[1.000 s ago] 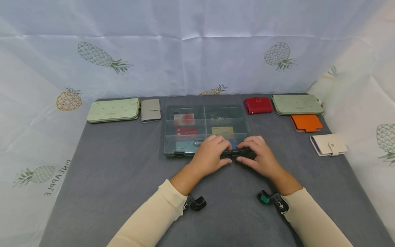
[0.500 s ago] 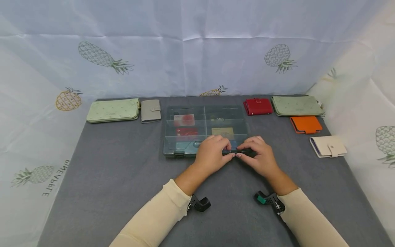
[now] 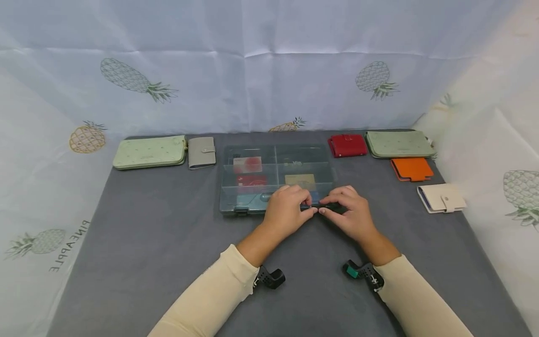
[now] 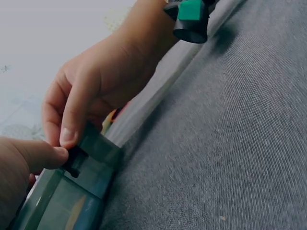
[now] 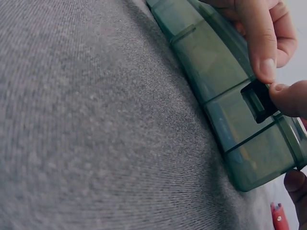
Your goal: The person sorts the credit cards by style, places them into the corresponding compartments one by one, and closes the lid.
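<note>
A transparent green compartment box [image 3: 229, 200] lies flat on the grey cloth with its lid down. Several cards show through the lid, among them a red card [image 3: 251, 180] and a gold card [image 3: 294, 179]. My left hand [image 3: 284, 209] and right hand [image 3: 353, 214] meet at the box's near edge, right of its middle. Both thumbs bear on the black latch [image 5: 258, 101], their tips side by side, while bent fingers grip over the lid's edge. In the right wrist view the latch stands across the box's front wall, partly covered by the thumbs. A second latch [image 3: 242, 212] sits farther left.
Left of the box lie a pale green wallet [image 3: 149, 153] and a grey card holder [image 3: 201, 153]. On the right lie a red wallet [image 3: 347, 146], a green wallet [image 3: 399, 144], an orange card holder [image 3: 411, 169] and a cream one [image 3: 440, 197]. White pineapple-print cloth [image 3: 236, 93] hangs behind.
My left thumb has moved up to the latch and both thumbtips have drawn together. The box stays in place; the head view has shifted slightly.
</note>
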The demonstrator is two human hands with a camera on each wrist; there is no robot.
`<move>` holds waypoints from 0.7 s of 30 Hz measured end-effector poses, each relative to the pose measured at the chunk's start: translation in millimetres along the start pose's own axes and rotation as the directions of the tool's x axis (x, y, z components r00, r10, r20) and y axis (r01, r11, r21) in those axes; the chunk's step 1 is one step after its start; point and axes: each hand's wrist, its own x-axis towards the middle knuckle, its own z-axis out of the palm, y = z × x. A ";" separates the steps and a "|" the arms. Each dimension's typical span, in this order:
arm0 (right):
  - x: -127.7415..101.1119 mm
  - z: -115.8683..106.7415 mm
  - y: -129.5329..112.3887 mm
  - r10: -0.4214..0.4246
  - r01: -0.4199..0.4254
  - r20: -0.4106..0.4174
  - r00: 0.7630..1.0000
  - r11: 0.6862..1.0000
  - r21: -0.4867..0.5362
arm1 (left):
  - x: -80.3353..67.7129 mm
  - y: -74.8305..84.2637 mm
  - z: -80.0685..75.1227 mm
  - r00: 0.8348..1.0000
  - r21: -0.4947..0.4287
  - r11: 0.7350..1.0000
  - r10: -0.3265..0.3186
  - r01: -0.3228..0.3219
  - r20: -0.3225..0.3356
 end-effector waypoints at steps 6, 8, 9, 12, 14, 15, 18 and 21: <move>-9.8 4.8 24.1 0.017 -0.017 0.002 1.000 1.000 -0.006 | 0.6 -1.2 -1.8 1.000 0.003 1.000 -0.006 0.006 0.014; -12.4 4.6 29.3 0.022 -0.022 0.008 1.000 1.000 0.000 | 1.3 -1.2 -2.7 1.000 -0.001 1.000 -0.007 0.007 0.020; -13.2 4.3 31.2 0.022 -0.022 0.012 1.000 1.000 0.004 | 1.7 -1.1 -3.2 1.000 -0.002 1.000 -0.007 0.007 0.024; -14.0 2.8 34.6 0.027 -0.027 0.025 0.999 1.000 0.011 | 2.7 -1.0 -4.4 0.999 -0.001 1.000 -0.005 0.005 0.041; -13.3 1.9 35.4 0.037 -0.037 0.034 0.999 0.999 0.005 | 3.6 -1.2 -4.9 0.999 -0.004 1.000 -0.004 0.004 0.048; -12.7 1.8 35.8 0.042 -0.042 0.036 0.998 0.999 0.000 | 4.2 -1.9 -4.8 0.999 -0.006 1.000 -0.002 0.002 0.048; -9.5 3.0 36.9 0.051 -0.050 0.038 0.998 0.998 -0.022 | 6.8 -4.8 -5.1 0.999 -0.016 1.000 0.004 -0.003 0.040; -6.8 5.1 38.3 0.060 -0.059 0.037 0.997 0.998 -0.030 | 8.9 -8.7 -4.5 0.999 -0.025 1.000 0.006 -0.005 0.034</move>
